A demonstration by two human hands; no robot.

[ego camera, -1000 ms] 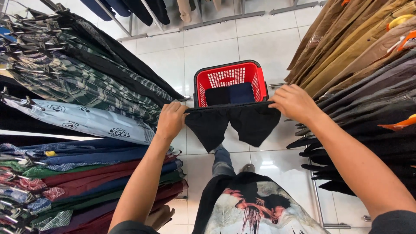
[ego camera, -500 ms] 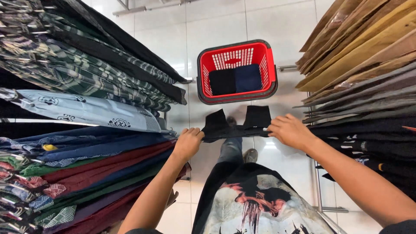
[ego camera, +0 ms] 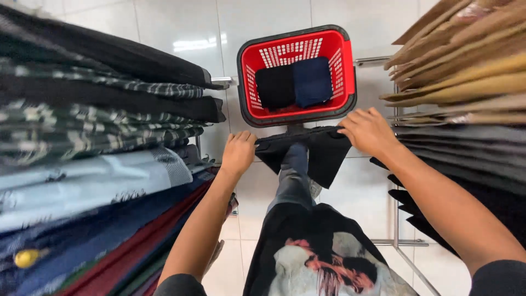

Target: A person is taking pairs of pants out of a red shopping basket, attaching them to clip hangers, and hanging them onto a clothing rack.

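Observation:
My left hand (ego camera: 239, 152) and my right hand (ego camera: 368, 130) each grip one end of a black garment (ego camera: 323, 153), which is stretched flat between them and hangs down in front of my leg. Just beyond it on the white tiled floor stands a red plastic basket (ego camera: 296, 44) with a dark rim. Inside lie a folded black piece (ego camera: 274, 86) and a folded navy piece (ego camera: 312, 81) side by side.
A rack of hanging shirts (ego camera: 93, 137), checked, pale blue, navy and red, fills the left. Another rack of tan, grey and black garments (ego camera: 466, 87) fills the right, with a metal rail (ego camera: 397, 241) below. A narrow aisle of white tiles (ego camera: 181, 33) runs between.
The garment was spread open with two hanging halves; now it is folded narrower and held closer to me. The view has tilted down and the basket looks nearer.

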